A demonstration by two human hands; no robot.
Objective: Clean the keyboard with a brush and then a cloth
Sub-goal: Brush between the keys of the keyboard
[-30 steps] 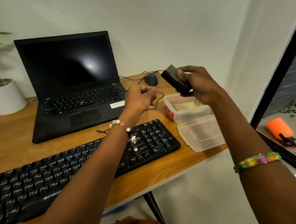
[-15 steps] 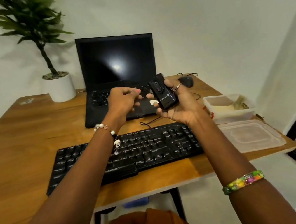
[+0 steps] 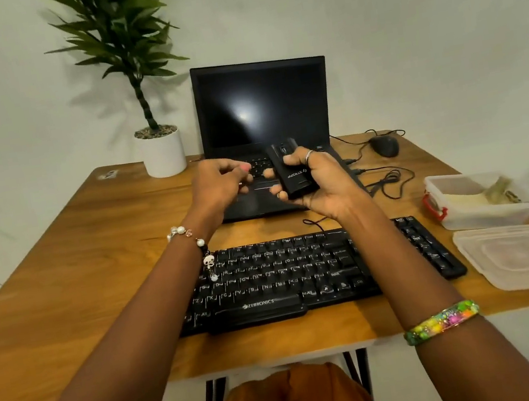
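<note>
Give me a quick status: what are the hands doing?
Right hand holds a black case over the laptop. Left hand curled beside it, empty. Keyboard untouched, nothing on it.

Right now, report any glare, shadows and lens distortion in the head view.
Head view: a soft glare patch sits on the dark laptop screen; the potted plant casts a faint shadow on the wall behind it; wide-angle distortion stretches both forearms at the lower corners; the keyboard stays sharp enough to read its brand.
</note>
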